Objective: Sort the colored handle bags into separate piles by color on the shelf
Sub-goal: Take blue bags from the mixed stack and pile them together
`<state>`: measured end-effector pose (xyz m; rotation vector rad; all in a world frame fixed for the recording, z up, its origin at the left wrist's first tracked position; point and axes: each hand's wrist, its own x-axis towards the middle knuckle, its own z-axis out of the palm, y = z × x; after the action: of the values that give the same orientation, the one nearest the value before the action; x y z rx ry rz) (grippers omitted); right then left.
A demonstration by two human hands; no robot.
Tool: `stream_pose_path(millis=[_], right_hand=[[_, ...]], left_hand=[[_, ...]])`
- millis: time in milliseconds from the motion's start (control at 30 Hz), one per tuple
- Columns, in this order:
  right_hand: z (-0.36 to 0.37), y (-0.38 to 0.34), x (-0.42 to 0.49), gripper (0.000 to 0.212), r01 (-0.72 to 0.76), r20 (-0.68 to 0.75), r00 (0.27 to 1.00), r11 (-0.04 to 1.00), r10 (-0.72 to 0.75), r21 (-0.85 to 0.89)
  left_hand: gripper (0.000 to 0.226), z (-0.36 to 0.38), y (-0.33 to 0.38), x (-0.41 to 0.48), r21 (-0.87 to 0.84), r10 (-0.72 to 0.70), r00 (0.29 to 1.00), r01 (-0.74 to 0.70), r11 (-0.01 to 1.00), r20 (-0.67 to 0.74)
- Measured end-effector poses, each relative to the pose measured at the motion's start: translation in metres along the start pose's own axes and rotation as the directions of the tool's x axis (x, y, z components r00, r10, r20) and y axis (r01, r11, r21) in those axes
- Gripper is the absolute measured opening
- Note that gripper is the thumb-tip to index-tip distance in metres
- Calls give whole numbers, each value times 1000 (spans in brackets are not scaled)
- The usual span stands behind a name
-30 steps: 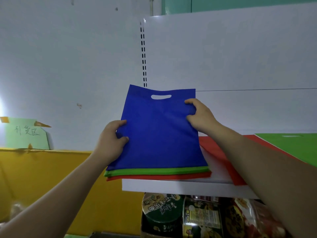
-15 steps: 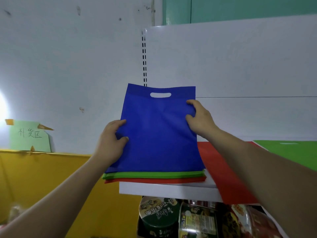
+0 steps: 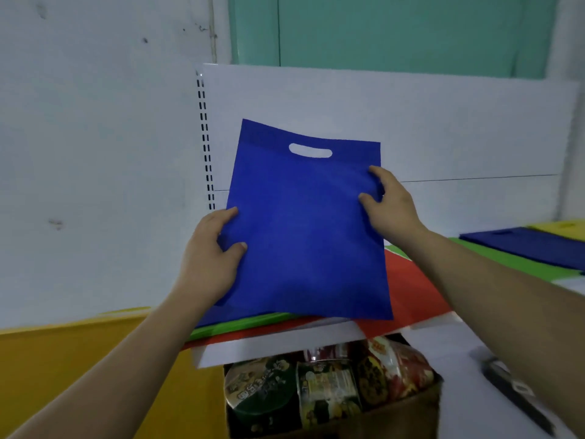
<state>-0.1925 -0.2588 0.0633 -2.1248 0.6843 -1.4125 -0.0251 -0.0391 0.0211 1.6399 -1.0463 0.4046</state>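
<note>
Blue handle bag [image 3: 304,229] held up at a tilt before the white back panel [image 3: 443,128], cut-out handle [image 3: 310,151] uppermost. Left hand [image 3: 209,258] pinching the left edge, thumb on the front face, fingers behind. Right hand [image 3: 391,204] gripping the right edge in the same way, thumb across the front. Two-sided hold probably meant to keep the limp fabric flat and taut for carrying.

Lower edge low over the unsorted stack at the left end of the shelf [image 3: 285,346], with a green bag [image 3: 240,324] and a red bag [image 3: 218,339] visible beneath; contact with them not discernible.

Further right on the shelf, separate colour piles: red pile [image 3: 411,289] nearest, then green pile [image 3: 493,259], blue pile [image 3: 525,245], and yellow pile [image 3: 563,224] at the frame edge.

Likely step in hand: transfer of the held bag to the blue pile, well apart to the right, beyond red and green.

Below the shelf, an open carton [image 3: 380,419] of packaged snacks.
</note>
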Motion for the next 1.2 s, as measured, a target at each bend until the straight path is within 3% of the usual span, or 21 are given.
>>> stream_pose_path(millis=[233, 467, 833, 1200], right_hand=[[-88, 15, -61, 52, -145, -190, 976, 970, 107, -197], [-218, 22, -135, 49, -298, -366, 913, 906, 179, -301], [-452, 30, -251, 48, -519, -596, 767, 775, 236, -360], [-566, 61, -315, 47, -640, -737, 635, 692, 232, -334]], left_hand=[[51, 49, 35, -23, -244, 117, 972, -66, 968, 204], [51, 124, 115, -76, -411, 198, 894, -18, 912, 401], [53, 245, 300, -195, -600, 398, 769, -23, 800, 500], [52, 344, 404, -260, -691, 517, 633, 40, 721, 576]])
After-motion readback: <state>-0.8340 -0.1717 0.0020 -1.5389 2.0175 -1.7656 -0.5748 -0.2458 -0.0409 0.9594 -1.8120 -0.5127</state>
